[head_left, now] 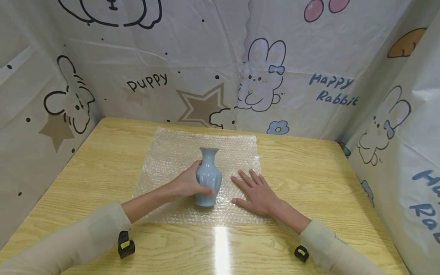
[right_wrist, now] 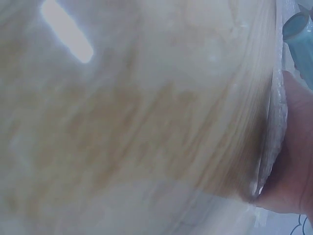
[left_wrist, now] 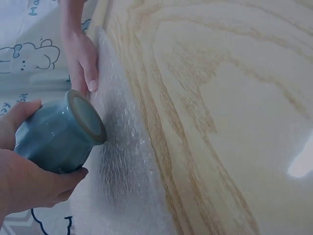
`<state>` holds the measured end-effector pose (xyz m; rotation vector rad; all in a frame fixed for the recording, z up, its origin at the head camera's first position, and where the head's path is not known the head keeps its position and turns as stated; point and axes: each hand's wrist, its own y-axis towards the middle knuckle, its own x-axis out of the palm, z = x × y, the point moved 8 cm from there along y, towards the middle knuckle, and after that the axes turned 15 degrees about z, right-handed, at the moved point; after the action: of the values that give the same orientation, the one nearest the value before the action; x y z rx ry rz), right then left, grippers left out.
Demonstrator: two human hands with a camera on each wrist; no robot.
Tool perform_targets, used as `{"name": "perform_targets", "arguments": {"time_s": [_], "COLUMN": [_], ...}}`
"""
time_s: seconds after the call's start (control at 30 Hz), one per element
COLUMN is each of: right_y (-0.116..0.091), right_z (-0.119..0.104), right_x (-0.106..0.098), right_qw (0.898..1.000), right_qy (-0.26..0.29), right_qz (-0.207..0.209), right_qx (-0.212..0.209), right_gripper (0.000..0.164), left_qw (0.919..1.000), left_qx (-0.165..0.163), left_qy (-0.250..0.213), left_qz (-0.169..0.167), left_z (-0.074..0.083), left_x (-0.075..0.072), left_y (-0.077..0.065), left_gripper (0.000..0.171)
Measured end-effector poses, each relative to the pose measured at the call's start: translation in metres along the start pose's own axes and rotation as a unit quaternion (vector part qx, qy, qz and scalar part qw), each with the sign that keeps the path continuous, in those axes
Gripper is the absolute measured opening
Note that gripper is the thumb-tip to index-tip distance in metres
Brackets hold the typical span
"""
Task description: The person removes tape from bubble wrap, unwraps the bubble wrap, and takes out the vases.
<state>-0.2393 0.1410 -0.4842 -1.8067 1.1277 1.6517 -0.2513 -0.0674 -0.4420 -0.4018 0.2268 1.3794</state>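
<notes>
My left hand (head_left: 190, 181) grips a pale blue ceramic vase (head_left: 208, 172) around its body, thumb across the near side. The vase has a narrow neck and a flared, scalloped mouth that points up. In the left wrist view the base of the vase (left_wrist: 88, 117) shows, held above a sheet of bubble wrap (left_wrist: 117, 156). That bubble wrap (head_left: 165, 152) lies spread flat on the table. My right hand (head_left: 258, 194) rests on the right part of the sheet, fingers straight and spread. At the edge of the right wrist view, the right hand (right_wrist: 296, 147) is on the bubble wrap (right_wrist: 276, 132).
The table (head_left: 93, 172) has a yellow wood-grain top that reflects a bright light near its front. Printed cloth (head_left: 206, 57) with cartoon animals hangs behind and at both sides. Small black cameras hang under the left wrist (head_left: 126, 248) and right wrist (head_left: 301, 253).
</notes>
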Motion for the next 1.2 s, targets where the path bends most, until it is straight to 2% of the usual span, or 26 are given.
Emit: {"name": "perform_targets", "arguments": {"time_s": [0.1, 0.23, 0.37, 0.53, 0.67, 0.9, 1.2], "right_y": [-0.002, -0.002, -0.002, -0.003, -0.004, -0.005, -0.005], "right_z": [0.001, 0.000, 0.000, 0.000, 0.000, -0.001, -0.003], "right_x": [0.002, 0.001, -0.001, -0.002, -0.002, -0.003, -0.003], "right_qw": [1.000, 1.000, 1.000, 1.000, 1.000, 1.000, 1.000], "right_qy": [-0.002, -0.002, 0.000, -0.002, 0.003, 0.012, 0.010], "right_qz": [-0.004, 0.002, 0.011, 0.012, 0.010, 0.008, 0.015], "right_qx": [0.004, 0.004, 0.000, -0.001, 0.001, 0.005, -0.002], "right_gripper": [0.076, 0.076, 0.076, 0.076, 0.076, 0.076, 0.075], "left_qw": [0.9997, 0.9987, 0.9989, 0.9980, 0.9946, 0.9826, 0.9712], "left_qx": [-0.006, 0.000, 0.015, 0.039, 0.060, 0.111, 0.135], "left_qy": [-0.024, -0.052, -0.042, -0.010, 0.000, 0.006, 0.021], "left_qz": [-0.006, -0.003, 0.013, 0.050, 0.085, 0.149, 0.195], "left_z": [0.000, 0.008, 0.021, 0.036, 0.043, 0.051, 0.054], "left_x": [0.000, -0.004, -0.015, -0.031, -0.043, -0.061, -0.078], "left_y": [0.000, 0.003, 0.012, 0.030, 0.047, 0.075, 0.107], "left_gripper": [0.104, 0.098, 0.097, 0.102, 0.105, 0.099, 0.107]}}
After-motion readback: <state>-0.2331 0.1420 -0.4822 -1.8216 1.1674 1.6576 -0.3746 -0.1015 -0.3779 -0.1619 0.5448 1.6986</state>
